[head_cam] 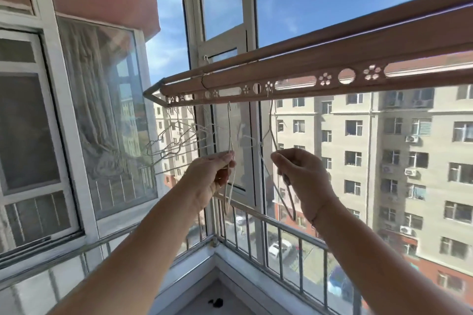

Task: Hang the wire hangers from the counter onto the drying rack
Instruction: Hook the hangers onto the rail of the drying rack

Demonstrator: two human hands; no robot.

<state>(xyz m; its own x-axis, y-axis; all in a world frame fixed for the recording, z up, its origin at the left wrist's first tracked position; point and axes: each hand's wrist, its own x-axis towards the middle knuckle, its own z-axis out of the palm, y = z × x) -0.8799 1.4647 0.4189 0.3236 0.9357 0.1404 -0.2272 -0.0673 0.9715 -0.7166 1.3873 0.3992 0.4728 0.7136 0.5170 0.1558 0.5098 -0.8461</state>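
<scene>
Below the drying rack (332, 59): my hands, apart.
Left hand (212, 179): pinching the first hanger (229, 125), hook just under it.
Right hand (304, 176): gripping the second hanger (270, 115), hooked into it.

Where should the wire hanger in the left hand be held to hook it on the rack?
Pinch the wire hanger just below its neck, where the shoulder wires meet, coming from underneath, as the left hand does. It stands upright with its hook just under the drying rack, so a low grip likely keeps the hook free.
</scene>
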